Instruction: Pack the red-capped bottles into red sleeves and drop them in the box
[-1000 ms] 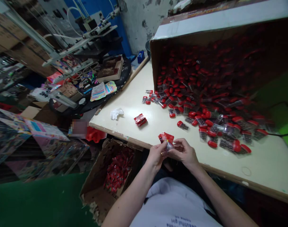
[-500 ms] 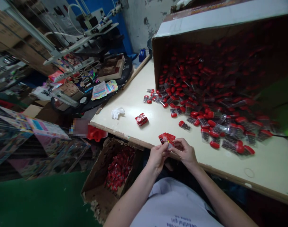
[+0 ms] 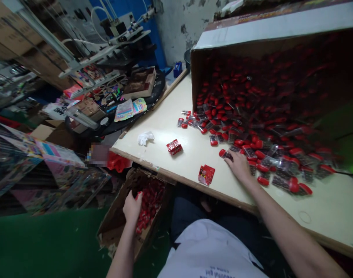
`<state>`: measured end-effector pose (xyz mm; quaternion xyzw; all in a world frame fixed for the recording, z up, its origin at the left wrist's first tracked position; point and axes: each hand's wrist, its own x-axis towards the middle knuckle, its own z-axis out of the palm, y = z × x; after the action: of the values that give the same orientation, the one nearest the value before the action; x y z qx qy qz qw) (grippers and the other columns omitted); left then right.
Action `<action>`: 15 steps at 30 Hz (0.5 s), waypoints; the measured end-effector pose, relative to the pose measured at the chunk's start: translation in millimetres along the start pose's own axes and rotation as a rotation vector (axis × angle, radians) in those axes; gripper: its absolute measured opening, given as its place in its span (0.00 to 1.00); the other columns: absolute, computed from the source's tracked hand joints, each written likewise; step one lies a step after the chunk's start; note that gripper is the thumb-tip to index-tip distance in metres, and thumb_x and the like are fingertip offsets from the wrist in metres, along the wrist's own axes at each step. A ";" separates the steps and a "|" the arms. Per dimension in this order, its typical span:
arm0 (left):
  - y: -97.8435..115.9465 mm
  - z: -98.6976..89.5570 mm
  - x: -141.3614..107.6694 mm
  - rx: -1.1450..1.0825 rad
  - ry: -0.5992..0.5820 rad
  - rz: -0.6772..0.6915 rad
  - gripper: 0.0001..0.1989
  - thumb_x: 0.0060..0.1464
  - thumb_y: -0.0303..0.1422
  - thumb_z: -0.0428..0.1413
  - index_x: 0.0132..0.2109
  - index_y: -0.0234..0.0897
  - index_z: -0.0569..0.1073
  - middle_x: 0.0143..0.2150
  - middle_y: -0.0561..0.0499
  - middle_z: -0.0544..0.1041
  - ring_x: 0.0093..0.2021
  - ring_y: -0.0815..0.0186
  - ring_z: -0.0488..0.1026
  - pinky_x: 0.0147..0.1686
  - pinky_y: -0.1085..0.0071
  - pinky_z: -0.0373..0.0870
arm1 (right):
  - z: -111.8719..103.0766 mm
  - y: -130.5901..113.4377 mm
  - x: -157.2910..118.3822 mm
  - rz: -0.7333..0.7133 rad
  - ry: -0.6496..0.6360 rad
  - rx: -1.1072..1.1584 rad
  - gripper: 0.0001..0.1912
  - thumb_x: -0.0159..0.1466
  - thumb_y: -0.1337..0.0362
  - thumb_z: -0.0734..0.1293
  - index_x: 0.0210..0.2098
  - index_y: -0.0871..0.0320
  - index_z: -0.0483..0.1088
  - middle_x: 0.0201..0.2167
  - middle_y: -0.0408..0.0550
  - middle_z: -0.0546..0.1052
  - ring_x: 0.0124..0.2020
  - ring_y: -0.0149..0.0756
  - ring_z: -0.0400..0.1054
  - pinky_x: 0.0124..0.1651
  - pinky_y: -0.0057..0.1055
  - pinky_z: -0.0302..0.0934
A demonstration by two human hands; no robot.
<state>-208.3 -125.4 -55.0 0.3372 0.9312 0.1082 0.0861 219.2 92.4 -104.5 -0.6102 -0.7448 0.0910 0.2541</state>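
My left hand (image 3: 132, 207) is down at the cardboard box (image 3: 107, 231) below the table edge, with a small red packet (image 3: 139, 194) pinched between thumb and fingers. Many similar red packets (image 3: 149, 210) lie inside that box. Out on the table, my right hand (image 3: 240, 165) has its fingertips closed on a small clear container with a red cap (image 3: 223, 153) and dark contents. Between the hands, near the table edge, lie a few flat red printed cards (image 3: 206, 174). Farther back rests a stack of red printed cards (image 3: 174, 146).
A large carton (image 3: 195, 77) lies on its side, spilling many red-capped containers (image 3: 251, 143) over the table (image 3: 164, 116). A crumpled white tissue (image 3: 146, 138) is at the left. Beyond it stands a machine with a black round table (image 3: 112, 125). A rubber band (image 3: 304, 217) lies at right.
My hands have parted. The left went down to the box with a red packet; the right moved to a red-capped container. The flat red cards now lie on the table unheld.
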 end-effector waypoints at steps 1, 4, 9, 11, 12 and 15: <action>14.7 4.0 -5.4 -0.093 0.013 0.063 0.21 0.50 0.42 0.51 0.47 0.33 0.72 0.42 0.41 0.77 0.42 0.55 0.73 0.38 0.66 0.66 | 1.5 -1.4 -2.1 0.005 -0.001 0.003 0.20 0.59 0.59 0.64 0.49 0.63 0.69 0.43 0.60 0.73 0.44 0.50 0.64 0.47 0.44 0.58; 89.8 26.4 -34.0 -0.439 -0.111 0.296 0.16 0.53 0.41 0.50 0.40 0.36 0.74 0.38 0.45 0.77 0.39 0.61 0.73 0.40 0.69 0.65 | -2.3 -9.5 -15.3 0.058 0.031 0.096 0.19 0.59 0.58 0.64 0.47 0.60 0.69 0.43 0.57 0.74 0.42 0.47 0.66 0.46 0.41 0.59; 204.5 66.4 -73.9 -0.330 -0.290 0.475 0.14 0.47 0.44 0.56 0.33 0.37 0.74 0.32 0.46 0.75 0.34 0.61 0.71 0.37 0.67 0.62 | -19.7 -26.4 -51.9 0.290 0.054 0.371 0.22 0.55 0.52 0.67 0.44 0.57 0.71 0.39 0.51 0.76 0.39 0.43 0.69 0.44 0.39 0.61; 221.7 74.6 -77.0 -0.280 -0.343 0.431 0.12 0.45 0.43 0.58 0.30 0.38 0.74 0.32 0.47 0.76 0.34 0.61 0.71 0.36 0.67 0.61 | -24.4 -36.4 -66.5 0.343 0.013 0.477 0.22 0.55 0.51 0.67 0.44 0.57 0.71 0.40 0.50 0.76 0.39 0.42 0.70 0.43 0.38 0.62; 224.8 77.2 -76.5 -0.281 -0.378 0.396 0.11 0.45 0.42 0.59 0.29 0.39 0.74 0.30 0.47 0.76 0.33 0.61 0.71 0.35 0.67 0.61 | -25.3 -42.2 -72.4 0.356 -0.012 0.517 0.21 0.55 0.51 0.66 0.44 0.56 0.71 0.40 0.50 0.76 0.38 0.41 0.70 0.43 0.38 0.62; 222.1 81.3 -71.7 -0.397 -0.466 0.333 0.08 0.45 0.38 0.59 0.26 0.39 0.74 0.27 0.48 0.75 0.30 0.62 0.70 0.32 0.69 0.60 | -21.1 -61.1 -82.4 0.341 -0.064 0.554 0.20 0.56 0.52 0.66 0.44 0.56 0.71 0.40 0.49 0.76 0.38 0.40 0.70 0.42 0.36 0.63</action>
<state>0.4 6.3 -69.3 0.4769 0.7794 0.2201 0.3416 187.2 -4.5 -81.3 -0.6307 -0.5864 0.3506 0.3679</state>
